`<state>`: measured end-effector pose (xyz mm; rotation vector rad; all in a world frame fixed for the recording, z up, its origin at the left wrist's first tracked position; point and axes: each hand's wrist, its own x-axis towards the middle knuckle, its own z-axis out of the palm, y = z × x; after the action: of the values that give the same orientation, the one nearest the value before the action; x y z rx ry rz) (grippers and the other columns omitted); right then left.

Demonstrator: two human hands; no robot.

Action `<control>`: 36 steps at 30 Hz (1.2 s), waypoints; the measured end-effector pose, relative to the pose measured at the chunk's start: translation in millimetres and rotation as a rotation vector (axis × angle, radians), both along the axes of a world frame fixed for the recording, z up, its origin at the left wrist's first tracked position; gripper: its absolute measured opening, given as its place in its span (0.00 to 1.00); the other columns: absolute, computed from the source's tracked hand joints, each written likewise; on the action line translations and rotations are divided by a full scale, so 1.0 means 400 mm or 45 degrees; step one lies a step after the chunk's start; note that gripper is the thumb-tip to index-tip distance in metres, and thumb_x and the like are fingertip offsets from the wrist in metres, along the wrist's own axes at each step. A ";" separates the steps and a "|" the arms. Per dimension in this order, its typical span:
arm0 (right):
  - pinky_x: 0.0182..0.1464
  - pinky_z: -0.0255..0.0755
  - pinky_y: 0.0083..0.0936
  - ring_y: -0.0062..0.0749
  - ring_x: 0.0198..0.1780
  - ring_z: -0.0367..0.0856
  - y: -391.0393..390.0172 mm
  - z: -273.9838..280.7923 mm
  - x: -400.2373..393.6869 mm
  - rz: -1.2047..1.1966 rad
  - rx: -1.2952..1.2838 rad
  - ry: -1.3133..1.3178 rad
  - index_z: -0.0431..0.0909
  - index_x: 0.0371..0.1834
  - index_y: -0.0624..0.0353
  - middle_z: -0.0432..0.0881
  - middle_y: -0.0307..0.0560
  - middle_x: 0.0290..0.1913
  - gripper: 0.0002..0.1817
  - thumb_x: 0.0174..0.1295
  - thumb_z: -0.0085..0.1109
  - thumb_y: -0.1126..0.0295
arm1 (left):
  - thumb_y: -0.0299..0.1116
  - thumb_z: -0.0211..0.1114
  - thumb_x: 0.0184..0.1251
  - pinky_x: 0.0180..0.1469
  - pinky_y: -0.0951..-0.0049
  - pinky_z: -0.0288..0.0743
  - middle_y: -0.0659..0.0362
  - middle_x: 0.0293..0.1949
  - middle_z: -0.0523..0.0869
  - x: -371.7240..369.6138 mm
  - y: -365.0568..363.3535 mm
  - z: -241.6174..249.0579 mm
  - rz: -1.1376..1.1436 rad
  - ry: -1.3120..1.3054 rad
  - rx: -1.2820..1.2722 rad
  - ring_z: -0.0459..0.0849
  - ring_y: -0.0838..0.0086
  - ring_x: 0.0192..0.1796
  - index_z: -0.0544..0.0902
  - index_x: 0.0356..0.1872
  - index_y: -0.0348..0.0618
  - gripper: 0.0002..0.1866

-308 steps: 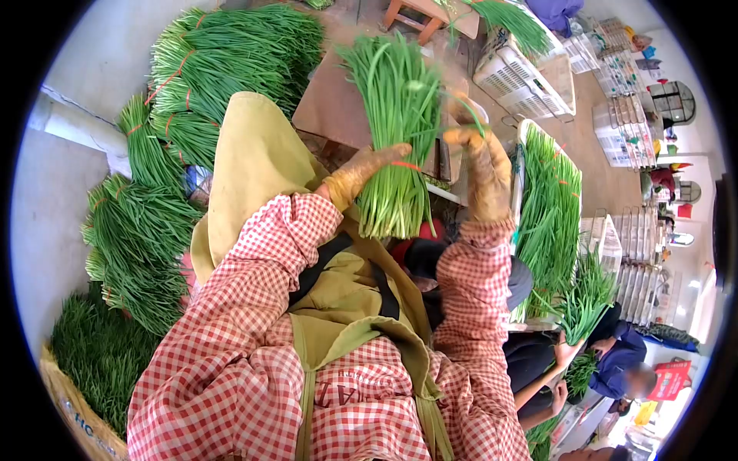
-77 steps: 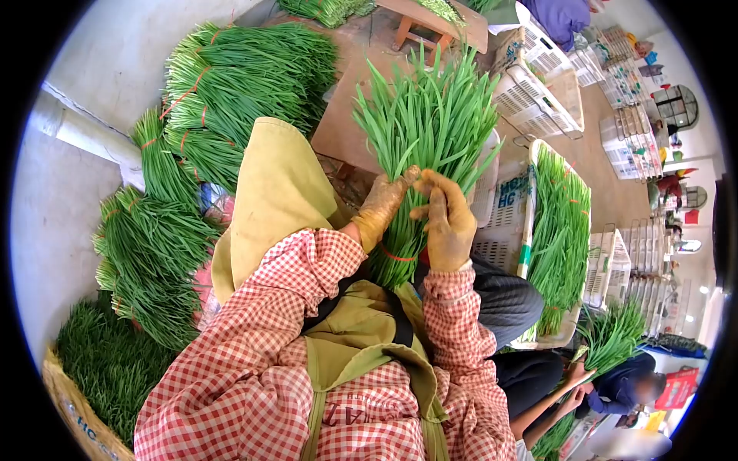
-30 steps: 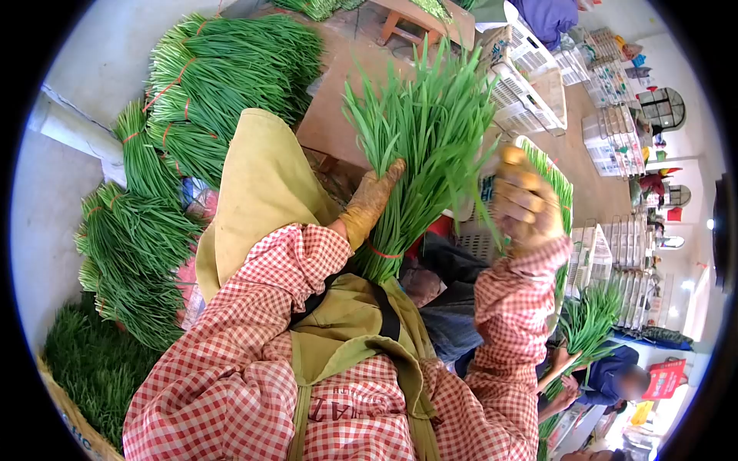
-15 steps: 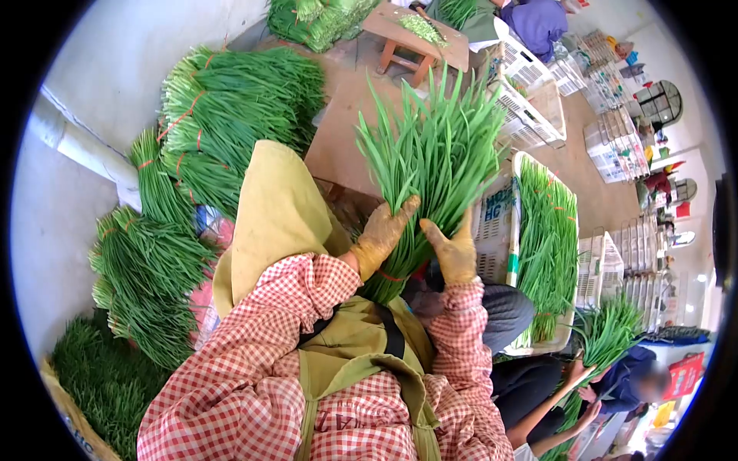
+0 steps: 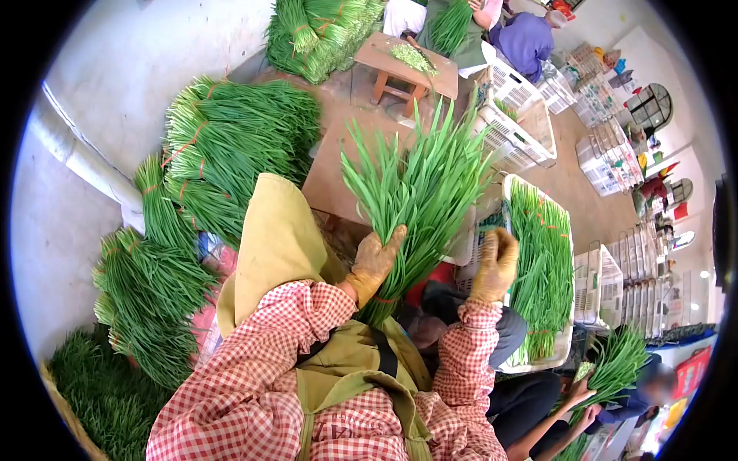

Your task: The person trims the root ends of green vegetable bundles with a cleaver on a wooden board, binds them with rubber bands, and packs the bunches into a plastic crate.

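Note:
A large bunch of garlic chives [image 5: 419, 184] stands upright in front of my lap, leaf tips fanned away from me. A red band circles its lower end. My left hand [image 5: 377, 261], in a stained yellow glove, is wrapped round the left side of the bunch. My right hand [image 5: 494, 267], gloved alike, is apart from the bunch, raised to its right near a white crate of chives [image 5: 542, 269]. Its fingers are curled in; whatever they may hold is hidden.
Banded chive bundles [image 5: 238, 138] are piled at left. Ahead stand a low board [image 5: 330, 169] and a small wooden stool [image 5: 407, 65] with trimmings. White plastic crates [image 5: 523, 131] line the right. A co-worker's hands [image 5: 580, 396] hold chives at lower right.
My right hand has left the bunch and moved right, its fingers curling in. My left hand keeps its hold. The view has tilted up slightly.

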<state>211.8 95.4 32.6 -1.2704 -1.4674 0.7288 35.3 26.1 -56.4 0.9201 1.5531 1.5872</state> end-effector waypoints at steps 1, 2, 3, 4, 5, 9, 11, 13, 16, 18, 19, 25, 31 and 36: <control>0.37 0.73 0.17 0.19 0.35 0.76 -0.011 0.035 -0.005 0.085 0.084 0.162 0.77 0.49 0.65 0.79 0.40 0.38 0.14 0.69 0.60 0.65 | 0.54 0.56 0.72 0.41 0.55 0.72 0.39 0.30 0.82 0.000 -0.002 0.009 -0.015 -0.007 0.006 0.79 0.45 0.35 0.83 0.38 0.32 0.27; 0.29 0.69 0.12 0.15 0.28 0.74 -0.055 0.114 -0.045 0.250 -0.087 0.269 0.79 0.44 0.62 0.80 0.36 0.32 0.08 0.71 0.55 0.69 | 0.55 0.56 0.72 0.41 0.54 0.72 0.38 0.31 0.82 0.002 -0.005 0.015 -0.037 -0.012 0.012 0.79 0.42 0.37 0.82 0.38 0.32 0.28; 0.23 0.63 0.11 0.13 0.23 0.70 -0.078 0.144 -0.084 0.258 -0.125 0.255 0.80 0.44 0.62 0.80 0.36 0.29 0.08 0.71 0.55 0.69 | 0.55 0.56 0.72 0.41 0.54 0.72 0.38 0.31 0.82 0.006 -0.008 0.021 -0.049 -0.011 0.006 0.79 0.42 0.37 0.82 0.38 0.32 0.28; 0.22 0.61 0.11 0.12 0.22 0.69 -0.097 0.179 -0.124 0.369 -0.261 0.272 0.81 0.45 0.62 0.80 0.35 0.28 0.09 0.72 0.54 0.69 | 0.56 0.55 0.72 0.41 0.55 0.72 0.38 0.31 0.82 0.010 -0.009 0.028 -0.050 -0.001 -0.007 0.80 0.42 0.38 0.83 0.38 0.32 0.29; 0.21 0.59 0.11 0.11 0.20 0.68 -0.104 0.200 -0.157 0.485 -0.395 0.288 0.81 0.47 0.62 0.80 0.35 0.26 0.09 0.72 0.53 0.69 | 0.57 0.55 0.71 0.41 0.55 0.72 0.38 0.31 0.83 0.012 -0.008 0.032 -0.045 0.009 -0.018 0.80 0.43 0.39 0.83 0.38 0.32 0.30; 0.18 0.56 0.11 0.10 0.16 0.64 -0.043 0.205 -0.267 0.663 -0.515 0.401 0.76 0.58 0.64 0.78 0.34 0.22 0.17 0.72 0.53 0.65 | 0.58 0.54 0.72 0.44 0.54 0.73 0.38 0.35 0.84 0.019 -0.012 -0.014 -0.099 0.054 -0.019 0.81 0.42 0.42 0.82 0.43 0.35 0.30; 0.18 0.56 0.11 0.10 0.15 0.64 -0.021 0.193 -0.285 0.694 -0.482 0.392 0.74 0.60 0.65 0.78 0.34 0.22 0.20 0.72 0.54 0.64 | 0.58 0.54 0.72 0.46 0.54 0.73 0.39 0.41 0.84 0.023 -0.018 0.005 -0.128 0.012 -0.041 0.80 0.42 0.46 0.81 0.49 0.38 0.29; 0.18 0.56 0.10 0.11 0.16 0.65 0.001 0.202 -0.309 0.721 -0.522 0.357 0.75 0.58 0.65 0.78 0.34 0.22 0.18 0.71 0.54 0.65 | 0.58 0.54 0.72 0.48 0.53 0.74 0.40 0.45 0.84 0.025 -0.019 0.012 -0.159 0.047 -0.038 0.80 0.43 0.49 0.79 0.53 0.41 0.28; 0.17 0.54 0.11 0.12 0.16 0.63 0.027 0.196 -0.329 0.812 -0.652 0.340 0.76 0.53 0.65 0.76 0.34 0.21 0.15 0.71 0.54 0.65 | 0.58 0.54 0.72 0.48 0.53 0.74 0.40 0.43 0.84 0.029 -0.017 0.000 -0.178 0.046 0.037 0.81 0.43 0.48 0.80 0.52 0.40 0.28; 0.16 0.50 0.12 0.13 0.15 0.57 0.027 0.199 -0.310 1.082 -0.842 0.667 0.77 0.42 0.63 0.71 0.33 0.19 0.10 0.71 0.54 0.66 | 0.57 0.54 0.72 0.47 0.54 0.75 0.40 0.43 0.84 0.015 -0.017 0.010 -0.178 0.113 0.010 0.81 0.43 0.47 0.80 0.52 0.39 0.28; 0.16 0.50 0.12 0.13 0.14 0.56 0.022 0.205 -0.299 1.098 -0.844 0.717 0.78 0.39 0.63 0.70 0.34 0.19 0.11 0.71 0.54 0.65 | 0.57 0.54 0.72 0.47 0.54 0.75 0.40 0.43 0.84 0.010 -0.018 0.013 -0.174 0.104 0.009 0.81 0.43 0.47 0.80 0.52 0.39 0.28; 0.17 0.51 0.13 0.14 0.15 0.61 0.038 0.271 -0.282 0.803 -0.268 0.443 0.79 0.36 0.61 0.73 0.33 0.17 0.16 0.72 0.52 0.59 | 0.55 0.53 0.73 0.45 0.53 0.75 0.40 0.41 0.84 0.014 -0.008 -0.014 -0.201 0.139 -0.022 0.81 0.42 0.45 0.80 0.49 0.38 0.27; 0.20 0.66 0.11 0.16 0.18 0.71 0.128 0.359 -0.289 0.780 -0.360 0.099 0.79 0.47 0.66 0.83 0.43 0.30 0.12 0.71 0.52 0.68 | 0.52 0.53 0.74 0.45 0.53 0.75 0.41 0.40 0.85 0.010 -0.018 0.024 -0.171 0.467 0.044 0.81 0.42 0.44 0.81 0.48 0.39 0.24; 0.15 0.57 0.08 0.11 0.16 0.65 0.145 0.246 -0.364 0.891 -0.718 -0.126 0.78 0.49 0.63 0.78 0.36 0.24 0.14 0.69 0.57 0.64 | 0.48 0.56 0.73 0.46 0.56 0.76 0.42 0.40 0.85 0.024 -0.019 -0.001 -0.138 0.393 -0.062 0.82 0.46 0.44 0.81 0.51 0.39 0.21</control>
<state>66.4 153.3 131.0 -1.1894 -1.8850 1.6511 44.9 18.5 -56.8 1.2457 1.7091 1.3731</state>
